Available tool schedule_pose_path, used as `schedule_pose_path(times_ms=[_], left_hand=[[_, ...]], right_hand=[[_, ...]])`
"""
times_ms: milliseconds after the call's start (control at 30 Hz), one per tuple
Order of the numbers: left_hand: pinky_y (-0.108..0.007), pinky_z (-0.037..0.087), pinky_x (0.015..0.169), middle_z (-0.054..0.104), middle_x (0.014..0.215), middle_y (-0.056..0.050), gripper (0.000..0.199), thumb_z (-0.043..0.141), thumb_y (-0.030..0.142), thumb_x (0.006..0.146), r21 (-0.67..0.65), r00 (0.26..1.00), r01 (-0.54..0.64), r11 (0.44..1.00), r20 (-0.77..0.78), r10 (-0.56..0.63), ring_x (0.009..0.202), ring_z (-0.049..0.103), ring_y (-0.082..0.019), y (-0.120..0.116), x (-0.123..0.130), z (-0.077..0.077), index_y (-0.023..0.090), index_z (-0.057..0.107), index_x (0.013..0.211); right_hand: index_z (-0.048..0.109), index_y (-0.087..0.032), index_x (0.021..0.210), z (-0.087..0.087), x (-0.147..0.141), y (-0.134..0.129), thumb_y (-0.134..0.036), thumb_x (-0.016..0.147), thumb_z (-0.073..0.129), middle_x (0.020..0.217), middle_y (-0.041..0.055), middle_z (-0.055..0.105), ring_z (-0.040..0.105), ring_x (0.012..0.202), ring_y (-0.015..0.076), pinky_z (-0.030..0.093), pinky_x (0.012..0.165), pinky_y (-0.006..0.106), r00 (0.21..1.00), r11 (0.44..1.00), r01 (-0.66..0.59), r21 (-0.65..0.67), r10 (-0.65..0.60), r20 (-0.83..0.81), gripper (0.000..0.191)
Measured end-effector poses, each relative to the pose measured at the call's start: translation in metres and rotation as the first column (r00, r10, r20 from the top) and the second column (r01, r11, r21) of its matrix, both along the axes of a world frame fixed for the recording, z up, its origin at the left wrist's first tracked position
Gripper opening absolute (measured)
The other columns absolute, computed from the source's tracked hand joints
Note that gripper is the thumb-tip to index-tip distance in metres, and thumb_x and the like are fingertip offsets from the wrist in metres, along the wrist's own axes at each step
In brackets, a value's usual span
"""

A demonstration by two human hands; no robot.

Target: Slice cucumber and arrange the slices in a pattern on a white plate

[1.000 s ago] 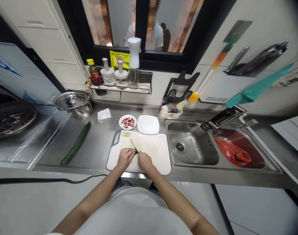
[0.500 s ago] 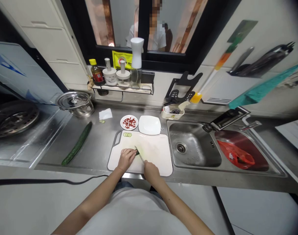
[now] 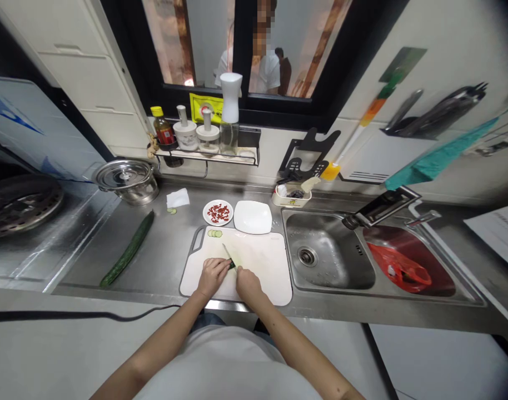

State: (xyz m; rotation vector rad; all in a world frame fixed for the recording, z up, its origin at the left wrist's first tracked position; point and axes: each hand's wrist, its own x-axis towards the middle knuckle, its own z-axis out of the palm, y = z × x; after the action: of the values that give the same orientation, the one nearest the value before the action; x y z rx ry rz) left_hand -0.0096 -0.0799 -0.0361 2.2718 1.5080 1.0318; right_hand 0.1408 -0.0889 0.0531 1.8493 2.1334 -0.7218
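My left hand (image 3: 213,275) is closed on a short piece of cucumber (image 3: 232,265) on the white cutting board (image 3: 262,272). In my right hand (image 3: 249,284) is a knife (image 3: 228,251), its blade slanting up and left beside the cucumber piece. Most of the handle is hidden in my fist. Several cucumber slices (image 3: 214,234) lie overlapped near the board's top left corner. Behind the board stand a round plate (image 3: 206,218) of chopped red bits and a white square dish (image 3: 253,216). A whole cucumber (image 3: 128,249) lies on the counter to the left.
The double sink (image 3: 333,284) is right of the board, with a red plastic bag (image 3: 399,268) in its far basin. A lidded steel pot (image 3: 138,191) and a white tissue (image 3: 178,198) stand back left. Above hangs a condiment rack (image 3: 204,158).
My right hand and the knife have moved left and up, closer to my left hand. The left hand keeps its hold on the cucumber piece. The whole view has shifted slightly.
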Motion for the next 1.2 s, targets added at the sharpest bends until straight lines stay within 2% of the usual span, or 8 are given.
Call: schedule_pose_path(times_ms=[500, 933, 1200], left_hand=[[-0.034, 0.041, 0.08, 0.069, 0.094, -0.004, 0.023, 0.049, 0.028, 0.092, 0.015, 1.0, -0.006, 1.0, -0.008, 0.006, 0.088, 0.059, -0.016, 0.0, 0.0, -0.002, 0.024, 0.068, 0.104], [-0.034, 0.042, 0.079, 0.069, 0.092, -0.005, 0.022, 0.049, 0.027, 0.092, 0.007, 1.0, -0.011, 1.0, -0.005, 0.011, 0.086, 0.059, -0.016, 0.0, 0.0, -0.002, 0.025, 0.068, 0.104], [-0.035, 0.043, 0.08, 0.069, 0.093, -0.005, 0.022, 0.049, 0.028, 0.092, 0.023, 1.0, -0.004, 1.0, -0.012, 0.005, 0.088, 0.06, -0.017, 0.0, 0.0, -0.004, 0.025, 0.068, 0.104]], right_hand=[[0.056, -0.011, 0.11, 0.002, 0.0, -0.001, -0.003, 0.088, 0.032, 0.099, 0.0156, 0.067, 0.064, 0.096, 0.0205, 0.045, 0.077, 0.028, 1.0, 1.0, -0.005, -0.018, 0.005, 0.017, 0.033], [0.055, -0.011, 0.11, -0.015, 0.02, -0.036, -0.004, 0.088, 0.033, 0.095, 0.0162, 0.067, 0.063, 0.099, 0.0213, 0.043, 0.08, 0.027, 1.0, 1.0, 0.014, 0.022, -0.014, 0.017, 0.032], [0.056, -0.011, 0.108, -0.006, 0.011, -0.022, -0.004, 0.087, 0.033, 0.097, 0.0167, 0.067, 0.063, 0.098, 0.0225, 0.044, 0.078, 0.029, 1.0, 1.0, 0.021, 0.018, -0.021, 0.007, 0.032]])
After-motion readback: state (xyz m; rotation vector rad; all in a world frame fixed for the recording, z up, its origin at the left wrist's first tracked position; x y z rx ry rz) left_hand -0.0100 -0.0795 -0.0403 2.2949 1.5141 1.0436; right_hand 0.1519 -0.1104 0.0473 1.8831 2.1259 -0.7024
